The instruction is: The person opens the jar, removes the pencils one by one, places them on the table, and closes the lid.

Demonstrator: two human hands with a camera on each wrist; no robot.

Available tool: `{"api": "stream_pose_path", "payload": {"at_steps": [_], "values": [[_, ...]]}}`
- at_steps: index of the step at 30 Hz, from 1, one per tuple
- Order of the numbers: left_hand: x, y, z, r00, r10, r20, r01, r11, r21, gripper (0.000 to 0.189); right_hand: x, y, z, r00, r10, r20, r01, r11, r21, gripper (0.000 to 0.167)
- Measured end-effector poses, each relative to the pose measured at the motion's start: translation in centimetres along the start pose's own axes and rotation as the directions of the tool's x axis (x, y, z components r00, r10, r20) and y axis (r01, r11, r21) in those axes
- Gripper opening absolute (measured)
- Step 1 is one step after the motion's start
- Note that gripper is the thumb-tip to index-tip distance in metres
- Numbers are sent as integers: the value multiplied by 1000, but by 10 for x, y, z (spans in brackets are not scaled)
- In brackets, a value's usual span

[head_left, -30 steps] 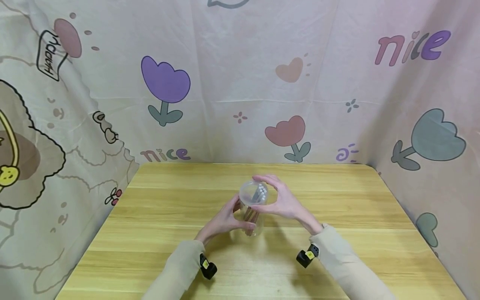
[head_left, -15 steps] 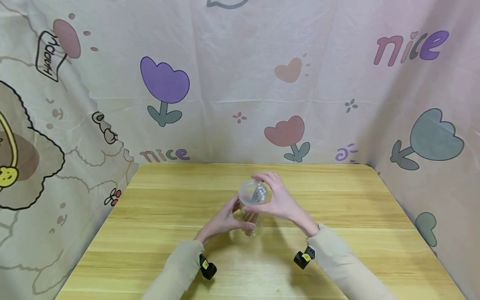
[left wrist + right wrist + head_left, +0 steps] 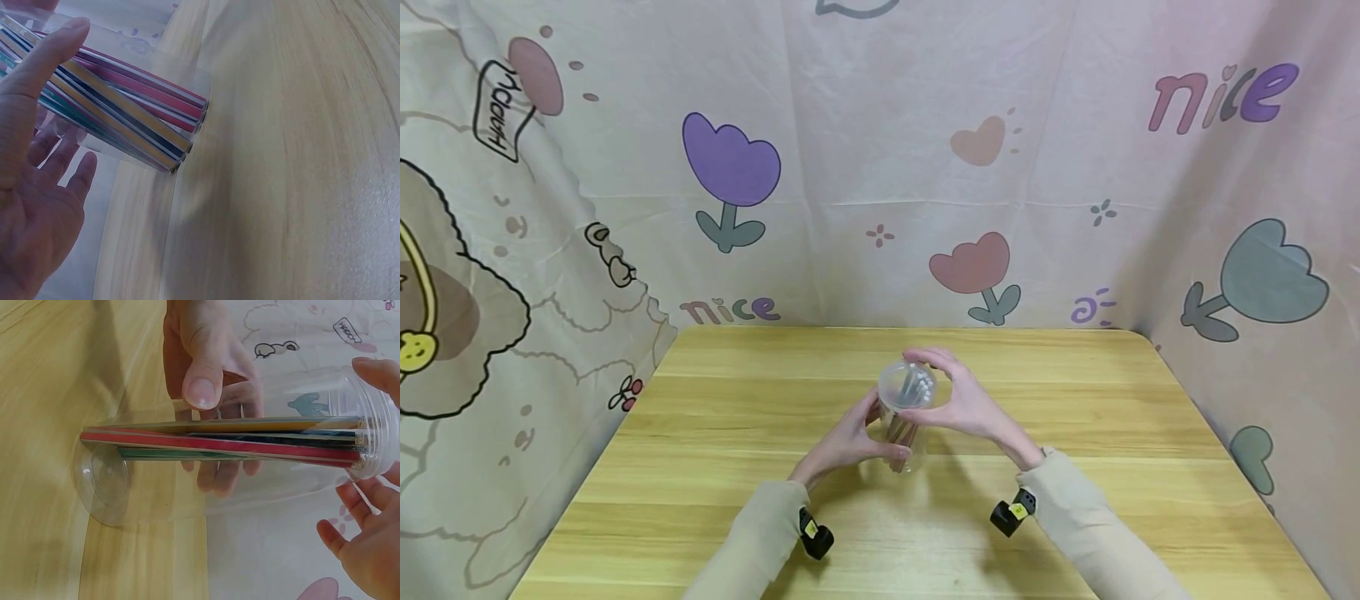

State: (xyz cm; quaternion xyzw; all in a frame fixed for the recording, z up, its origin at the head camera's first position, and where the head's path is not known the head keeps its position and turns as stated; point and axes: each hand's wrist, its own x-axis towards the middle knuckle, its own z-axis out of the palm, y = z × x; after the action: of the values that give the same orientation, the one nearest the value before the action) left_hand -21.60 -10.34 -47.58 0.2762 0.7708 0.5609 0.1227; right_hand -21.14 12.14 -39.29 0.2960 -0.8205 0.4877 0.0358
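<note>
A clear plastic jar (image 3: 156, 494) stands on the wooden table, holding several slim striped sticks that look like pencils (image 3: 250, 445) in red, green, yellow and black. Its round, see-through lid (image 3: 892, 385) is on top, and pale stick ends show through it. My left hand (image 3: 848, 442) holds the jar's body from the left, thumb in front and fingers behind. From the right, my right hand (image 3: 967, 406) grips the lid's rim between thumb and fingers. In the left wrist view the pencils (image 3: 125, 103) lean together, their lower ends at the jar's base.
The light wood table (image 3: 715, 400) reaches back to a patterned cloth (image 3: 865, 167) hanging behind and along both sides. Black cameras sit on the left wrist (image 3: 816, 536) and the right wrist (image 3: 1009, 515).
The right hand has shifted slightly one way and back at the lid, and the pale ends inside have moved a little. Jar and left hand stay in place.
</note>
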Motion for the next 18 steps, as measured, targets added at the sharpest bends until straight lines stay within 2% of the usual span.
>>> {"api": "stream_pose_path", "payload": {"at_steps": [4,9,13,18], "values": [[-1,1,0,1000,-4,-4,4,1000,-2,106,0,0,-1,1000,3,20,-3,1000,4,85],[-1,2,-1,1000,-11,-2,11,1000,-14,104,0,0,2,1000,-8,-12,7,999,-43,91],[-1,1,0,1000,-5,0,5,1000,-14,103,0,0,5,999,-6,-53,3,998,-60,85],[0,1,0,1000,6,6,-6,1000,-15,103,0,1,5,998,-6,-63,3,999,-39,77]]}}
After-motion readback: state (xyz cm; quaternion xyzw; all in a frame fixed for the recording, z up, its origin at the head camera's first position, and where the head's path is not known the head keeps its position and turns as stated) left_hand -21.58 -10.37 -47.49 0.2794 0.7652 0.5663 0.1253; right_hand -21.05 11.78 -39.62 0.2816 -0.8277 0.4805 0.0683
